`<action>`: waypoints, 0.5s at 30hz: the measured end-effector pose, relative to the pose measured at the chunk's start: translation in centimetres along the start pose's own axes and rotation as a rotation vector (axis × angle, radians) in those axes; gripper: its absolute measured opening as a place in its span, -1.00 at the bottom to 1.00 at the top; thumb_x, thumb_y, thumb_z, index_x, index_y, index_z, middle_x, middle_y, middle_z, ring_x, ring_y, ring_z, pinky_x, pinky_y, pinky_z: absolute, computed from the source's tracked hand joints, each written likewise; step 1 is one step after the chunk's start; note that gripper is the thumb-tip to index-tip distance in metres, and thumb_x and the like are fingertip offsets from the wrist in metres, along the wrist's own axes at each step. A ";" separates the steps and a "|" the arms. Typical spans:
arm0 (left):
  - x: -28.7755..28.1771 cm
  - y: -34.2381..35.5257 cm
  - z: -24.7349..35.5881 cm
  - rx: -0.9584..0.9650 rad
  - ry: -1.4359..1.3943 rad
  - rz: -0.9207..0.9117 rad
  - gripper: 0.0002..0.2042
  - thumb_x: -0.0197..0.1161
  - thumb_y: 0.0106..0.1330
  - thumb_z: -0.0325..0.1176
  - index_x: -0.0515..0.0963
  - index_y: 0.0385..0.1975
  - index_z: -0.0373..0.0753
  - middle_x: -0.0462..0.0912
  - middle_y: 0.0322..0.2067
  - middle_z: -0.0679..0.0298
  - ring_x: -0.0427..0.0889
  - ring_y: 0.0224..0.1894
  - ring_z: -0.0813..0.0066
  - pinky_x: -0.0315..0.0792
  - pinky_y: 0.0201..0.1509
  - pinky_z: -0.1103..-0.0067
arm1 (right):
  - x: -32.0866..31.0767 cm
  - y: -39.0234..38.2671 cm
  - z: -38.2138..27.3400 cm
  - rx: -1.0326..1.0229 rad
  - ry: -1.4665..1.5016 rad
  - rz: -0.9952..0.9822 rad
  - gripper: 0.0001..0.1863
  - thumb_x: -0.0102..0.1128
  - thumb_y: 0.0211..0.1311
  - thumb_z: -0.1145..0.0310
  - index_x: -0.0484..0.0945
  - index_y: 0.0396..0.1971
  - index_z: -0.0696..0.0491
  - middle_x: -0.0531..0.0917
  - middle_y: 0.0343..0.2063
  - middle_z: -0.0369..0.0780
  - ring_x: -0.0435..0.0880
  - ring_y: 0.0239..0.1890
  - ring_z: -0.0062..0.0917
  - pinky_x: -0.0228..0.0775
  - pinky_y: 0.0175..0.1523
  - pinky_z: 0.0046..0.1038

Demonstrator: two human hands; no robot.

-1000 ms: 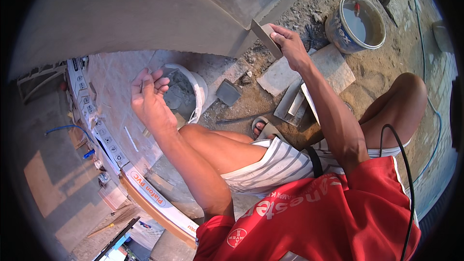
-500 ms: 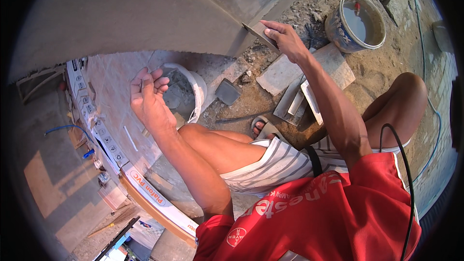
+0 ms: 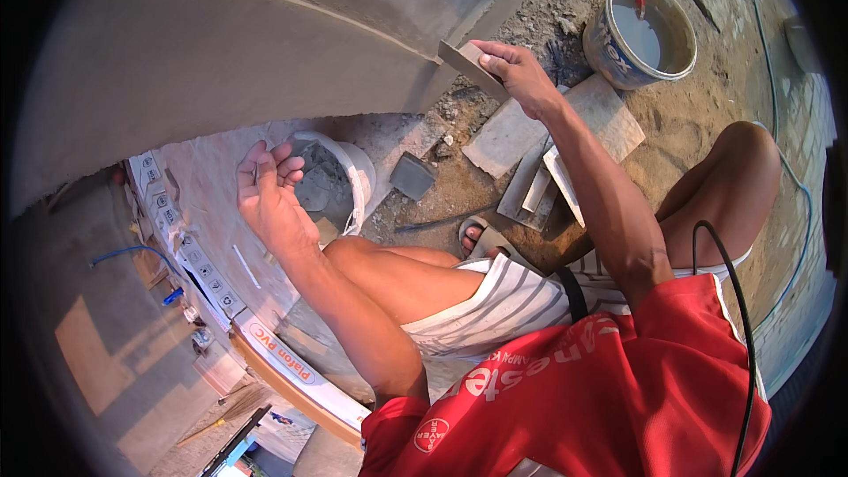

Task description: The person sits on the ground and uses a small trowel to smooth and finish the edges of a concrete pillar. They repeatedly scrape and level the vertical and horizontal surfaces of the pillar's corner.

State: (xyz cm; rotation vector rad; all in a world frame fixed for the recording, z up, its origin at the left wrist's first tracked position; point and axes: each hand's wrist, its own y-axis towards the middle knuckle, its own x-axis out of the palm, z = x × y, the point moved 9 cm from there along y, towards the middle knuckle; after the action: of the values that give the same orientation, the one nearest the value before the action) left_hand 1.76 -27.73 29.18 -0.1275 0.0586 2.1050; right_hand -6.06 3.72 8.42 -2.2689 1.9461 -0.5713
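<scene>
My right hand grips a thin, flat grey trowel. Its far end is at the corner of a smooth, grey plastered wall; whether it touches cannot be seen. My left hand is raised over the near side of a white bucket. Its fingers are curled and the thumb is pressed toward them; whatever may be in this pinch is too small to name. Grey mortar lies inside that bucket. A small dark square plate rests on the ground just right of it.
A pail of cloudy water stands on sandy ground at the far right. Flat boards and a metal channel-shaped piece lie before my sandalled foot. Long white cartons run along the left; a blue hose curves at right.
The view has shifted slightly, so more of the wall's upper band shows. My right hand has barely moved, with the trowel still in it. My left hand keeps its curled pose.
</scene>
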 end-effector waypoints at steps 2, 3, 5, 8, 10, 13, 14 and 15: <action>0.0 0.0 -0.1 -0.002 -0.007 -0.003 -0.71 0.16 0.34 -0.40 0.41 -0.03 -0.45 0.62 -0.32 0.10 0.56 -0.39 0.49 0.41 -0.25 0.61 | 0.4 0.2 0.0 0.015 -0.009 0.007 -0.61 0.01 0.38 0.33 0.46 0.17 0.07 0.62 -0.08 -0.29 0.50 -0.08 -0.65 0.30 0.09 -0.55; 0.0 0.0 -0.1 -0.003 -0.011 -0.004 -0.71 0.16 0.34 -0.40 0.41 -0.03 -0.45 0.62 -0.32 0.10 0.56 -0.39 0.49 0.41 -0.25 0.61 | 0.5 0.2 0.1 0.022 -0.014 0.010 -0.61 0.01 0.38 0.33 0.46 0.17 0.08 0.62 -0.08 -0.29 0.49 -0.08 -0.65 0.29 0.09 -0.55; -0.2 0.1 -0.2 0.003 -0.001 -0.007 -0.70 0.16 0.35 -0.39 0.41 -0.02 -0.45 0.61 -0.31 0.09 0.57 -0.39 0.45 0.42 -0.26 0.61 | 0.7 0.6 0.3 0.021 -0.048 -0.003 -0.61 0.00 0.38 0.34 0.46 0.17 0.08 0.62 -0.09 -0.29 0.49 -0.10 -0.66 0.30 0.07 -0.56; 0.0 0.0 0.1 0.006 0.011 -0.003 -0.69 0.17 0.36 -0.38 0.41 -0.02 -0.45 0.60 -0.31 0.09 0.58 -0.38 0.43 0.43 -0.26 0.60 | 1.1 0.9 0.2 0.015 -0.092 -0.032 -0.61 -0.02 0.38 0.36 0.46 0.17 0.09 0.62 -0.12 -0.30 0.49 -0.13 -0.67 0.31 0.04 -0.58; 0.3 -0.2 0.4 0.005 0.014 0.005 -0.71 0.17 0.35 -0.39 0.42 -0.04 -0.45 0.60 -0.31 0.09 0.57 -0.38 0.45 0.42 -0.25 0.61 | 1.3 0.9 0.0 0.018 -0.114 -0.050 -0.61 -0.02 0.38 0.37 0.45 0.17 0.10 0.62 -0.13 -0.30 0.50 -0.17 -0.68 0.32 0.02 -0.59; 0.6 -0.2 0.5 0.001 0.014 0.017 -0.74 0.15 0.34 -0.41 0.43 -0.07 -0.44 0.61 -0.32 0.10 0.56 -0.39 0.50 0.40 -0.26 0.63 | 1.5 0.7 -0.9 0.018 -0.111 -0.079 -0.61 -0.02 0.38 0.38 0.45 0.17 0.10 0.62 -0.15 -0.31 0.51 -0.19 -0.69 0.34 -0.01 -0.60; 0.6 -0.1 0.5 -0.002 0.016 0.018 -0.75 0.15 0.35 -0.41 0.43 -0.07 -0.44 0.61 -0.33 0.10 0.55 -0.39 0.50 0.40 -0.26 0.63 | 1.6 0.5 -1.4 0.009 -0.089 -0.091 -0.61 -0.02 0.38 0.38 0.45 0.17 0.10 0.63 -0.15 -0.31 0.52 -0.19 -0.68 0.35 -0.01 -0.60; 0.6 -0.1 0.5 -0.005 0.019 0.018 -0.75 0.15 0.35 -0.42 0.43 -0.07 -0.44 0.61 -0.33 0.10 0.55 -0.39 0.51 0.40 -0.26 0.63 | 1.6 0.3 -1.9 0.000 -0.067 -0.104 -0.61 -0.02 0.38 0.39 0.45 0.17 0.10 0.63 -0.15 -0.30 0.53 -0.19 -0.68 0.36 -0.02 -0.60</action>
State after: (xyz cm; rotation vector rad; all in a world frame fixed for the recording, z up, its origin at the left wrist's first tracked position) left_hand 1.52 -27.14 29.60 -0.1506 0.0658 2.1224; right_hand -6.78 2.44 10.47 -2.3678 1.8071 -0.4977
